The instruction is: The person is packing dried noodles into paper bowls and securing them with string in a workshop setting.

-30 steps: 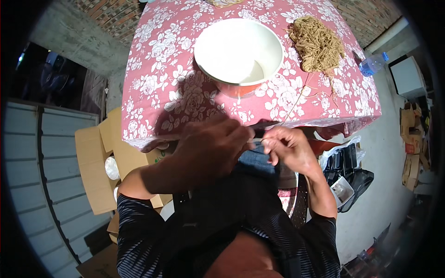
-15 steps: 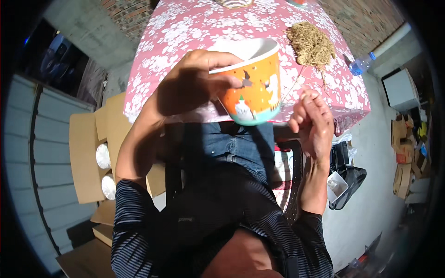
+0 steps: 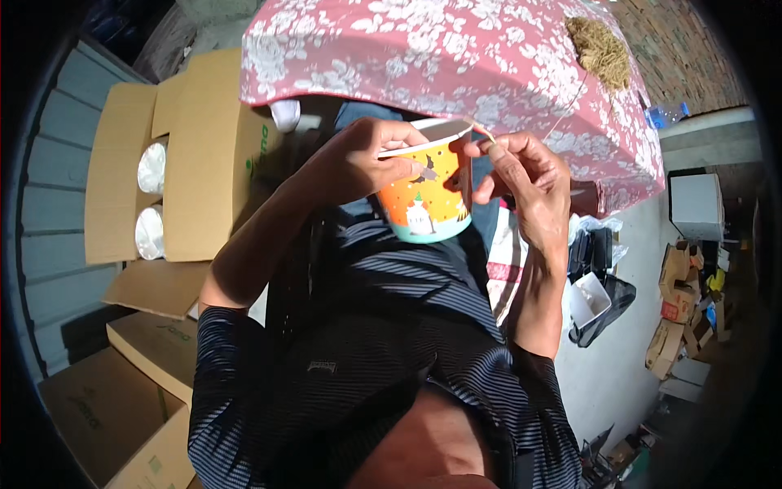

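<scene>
An orange paper bucket (image 3: 417,194) with bat and ghost-like pictures and a mint-green base hangs above my lap, fairly upright. My left hand (image 3: 352,163) grips its white rim, fingers inside and thumb outside. Close by the rim's right side, my right hand (image 3: 531,181) pinches the end of a thin tan cord (image 3: 484,131) between thumb and forefinger. A fine strand runs from near this hand up to a tangled heap of tan cord (image 3: 600,54) on the table. The inside of the bucket is mostly hidden.
A pink flowered cloth covers the table (image 3: 358,41) ahead. Open cardboard boxes (image 3: 195,163) holding white round-ended things stand on my left. To the right are a plastic bottle (image 3: 666,114), a white bin (image 3: 588,300) beside a black bag, and a pile of cartons (image 3: 680,285).
My left hand has brought the bucket closer to my body and more upright. My right hand has moved to its rim. The view has shifted, so the table sits higher.
</scene>
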A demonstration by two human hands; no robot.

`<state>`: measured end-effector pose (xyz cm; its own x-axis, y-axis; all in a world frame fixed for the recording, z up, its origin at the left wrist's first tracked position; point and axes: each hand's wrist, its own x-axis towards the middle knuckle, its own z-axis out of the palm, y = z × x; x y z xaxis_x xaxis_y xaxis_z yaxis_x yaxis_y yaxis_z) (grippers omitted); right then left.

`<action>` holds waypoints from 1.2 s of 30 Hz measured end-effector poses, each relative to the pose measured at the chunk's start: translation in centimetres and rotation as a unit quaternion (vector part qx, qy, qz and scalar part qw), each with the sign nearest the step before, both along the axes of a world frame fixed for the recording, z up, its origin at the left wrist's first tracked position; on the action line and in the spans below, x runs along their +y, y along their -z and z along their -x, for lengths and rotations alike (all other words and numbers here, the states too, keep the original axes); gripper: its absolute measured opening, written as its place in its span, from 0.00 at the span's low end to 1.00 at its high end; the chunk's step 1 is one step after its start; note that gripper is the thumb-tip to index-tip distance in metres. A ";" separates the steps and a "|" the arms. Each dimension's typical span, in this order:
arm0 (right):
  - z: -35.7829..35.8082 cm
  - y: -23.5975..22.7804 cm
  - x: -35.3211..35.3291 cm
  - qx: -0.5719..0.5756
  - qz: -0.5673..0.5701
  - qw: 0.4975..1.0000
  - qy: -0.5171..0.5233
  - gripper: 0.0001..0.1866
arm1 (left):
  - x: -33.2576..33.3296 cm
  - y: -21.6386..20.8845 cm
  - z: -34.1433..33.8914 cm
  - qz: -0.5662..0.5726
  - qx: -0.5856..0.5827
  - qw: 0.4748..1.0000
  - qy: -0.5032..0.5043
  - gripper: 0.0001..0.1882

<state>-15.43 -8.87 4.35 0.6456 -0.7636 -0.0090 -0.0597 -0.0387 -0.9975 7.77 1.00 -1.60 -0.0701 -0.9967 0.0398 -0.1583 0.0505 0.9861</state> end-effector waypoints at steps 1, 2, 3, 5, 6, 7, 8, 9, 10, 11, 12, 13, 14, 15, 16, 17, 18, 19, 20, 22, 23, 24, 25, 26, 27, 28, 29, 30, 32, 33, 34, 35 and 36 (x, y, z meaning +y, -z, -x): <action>0.0 1.2 0.3 0.001 -0.004 1.000 -0.016 0.10 | 0.8 0.9 0.1 0.027 -0.004 1.000 -0.013 0.13; -0.1 1.8 1.3 -0.013 -0.017 1.000 -0.017 0.10 | 2.0 1.4 0.5 0.049 -0.006 0.998 -0.030 0.12; -0.3 3.0 1.8 -0.044 -0.039 0.997 -0.042 0.12 | 2.8 1.5 0.4 0.026 -0.014 0.999 -0.024 0.12; 0.2 3.8 3.3 -0.017 -0.002 0.999 -0.047 0.14 | 3.6 1.1 0.8 0.039 -0.004 0.997 -0.062 0.09; 0.6 4.0 4.1 0.037 -0.018 0.999 -0.010 0.13 | 3.8 1.6 0.8 0.049 -0.020 0.996 -0.069 0.09; 1.2 4.3 5.1 0.076 -0.038 0.996 0.005 0.12 | 4.1 1.9 1.6 0.121 -0.026 0.990 -0.070 0.08; 1.2 4.4 5.1 0.082 -0.048 0.995 0.006 0.11 | 4.5 1.8 1.2 0.044 -0.049 0.997 -0.050 0.08; 0.7 4.8 5.1 0.071 -0.006 0.997 0.018 0.10 | 4.2 1.8 1.2 0.044 -0.046 0.997 -0.050 0.09; 0.5 5.3 5.4 0.063 0.032 0.997 0.031 0.10 | 4.2 2.0 1.6 0.040 -0.040 0.997 -0.047 0.09; 0.8 5.4 5.4 0.059 0.000 0.998 0.035 0.09 | 4.2 1.6 2.0 0.040 -0.053 0.996 -0.052 0.10; 1.2 5.6 5.7 0.056 0.006 0.997 0.044 0.08 | 4.3 1.9 2.5 0.035 -0.049 0.997 -0.050 0.10; 1.2 5.7 5.9 0.050 0.013 0.997 0.056 0.08 | 4.3 1.9 2.7 0.046 -0.055 0.996 -0.054 0.10; 1.2 5.7 6.0 0.052 0.005 0.996 0.069 0.07 | 4.3 2.0 2.8 0.058 -0.060 0.995 -0.058 0.11; 1.2 6.0 6.3 0.051 0.000 0.996 0.073 0.07 | 4.3 2.5 2.8 0.085 -0.088 0.990 -0.076 0.14; 1.0 6.4 6.3 0.039 0.029 0.995 0.087 0.07 | 4.2 2.5 3.0 0.084 -0.088 0.990 -0.074 0.14; 0.9 6.5 6.2 0.026 0.059 0.993 0.102 0.07 | 4.2 2.4 3.3 0.105 -0.087 0.985 -0.105 0.17; 1.3 6.5 6.4 0.038 0.062 0.992 0.106 0.06 | 4.2 2.3 3.6 0.127 -0.085 0.979 -0.137 0.21; 1.5 6.4 6.4 0.037 0.062 0.992 0.106 0.06 | 4.1 2.5 3.9 0.157 -0.117 0.969 -0.153 0.29; 1.6 6.3 6.4 0.040 0.063 0.991 0.109 0.06 | 3.8 2.4 3.9 0.157 -0.119 0.968 -0.153 0.29; 1.8 6.3 6.3 0.043 0.065 0.991 0.113 0.06 | 3.3 2.1 3.9 0.297 -0.210 0.921 -0.141 0.32; 1.9 6.3 6.3 0.043 0.063 0.991 0.109 0.06 | 3.2 2.2 3.9 0.322 -0.240 0.906 -0.136 0.31; 2.0 6.3 6.2 0.044 0.061 0.992 0.105 0.06 | 3.2 2.2 4.1 0.321 -0.240 0.906 -0.136 0.31; 2.0 6.3 6.3 0.044 0.060 0.992 0.100 0.06 | 3.4 2.1 4.3 0.313 -0.236 0.911 -0.131 0.29; 2.1 6.4 6.3 0.044 0.059 0.992 0.099 0.06 | 3.4 2.1 4.5 0.305 -0.232 0.915 -0.125 0.27; 2.1 6.6 6.2 0.041 0.063 0.992 0.097 0.06 | 3.3 2.2 4.6 0.303 -0.232 0.916 -0.124 0.23; 2.1 6.8 6.2 0.036 0.068 0.993 0.094 0.06 | 3.3 2.4 4.6 0.303 -0.233 0.916 -0.125 0.23; 2.2 6.9 6.2 0.036 0.068 0.993 0.093 0.06 | 3.3 2.5 4.6 0.300 -0.227 0.918 -0.124 0.21; 2.2 6.9 6.1 0.040 0.073 0.993 0.089 0.06 | 3.2 2.6 4.6 0.298 -0.220 0.921 -0.124 0.20; 2.3 6.7 6.2 0.045 0.074 0.992 0.087 0.06 | 3.0 2.9 4.6 0.313 -0.220 0.916 -0.118 0.18; 2.2 6.4 6.3 0.046 0.064 0.993 0.087 0.06 | 2.9 2.9 4.6 0.330 -0.221 0.911 -0.113 0.15; 2.1 6.1 6.4 0.048 0.056 0.993 0.088 0.07 | 2.9 2.9 4.6 0.330 -0.220 0.911 -0.113 0.15; 2.2 6.0 6.4 0.049 0.055 0.993 0.088 0.07 | 3.0 2.9 4.5 0.328 -0.235 0.909 -0.105 0.14; 2.3 6.0 6.4 0.056 0.047 0.994 0.080 0.08 | 3.0 2.9 4.5 0.326 -0.250 0.907 -0.096 0.12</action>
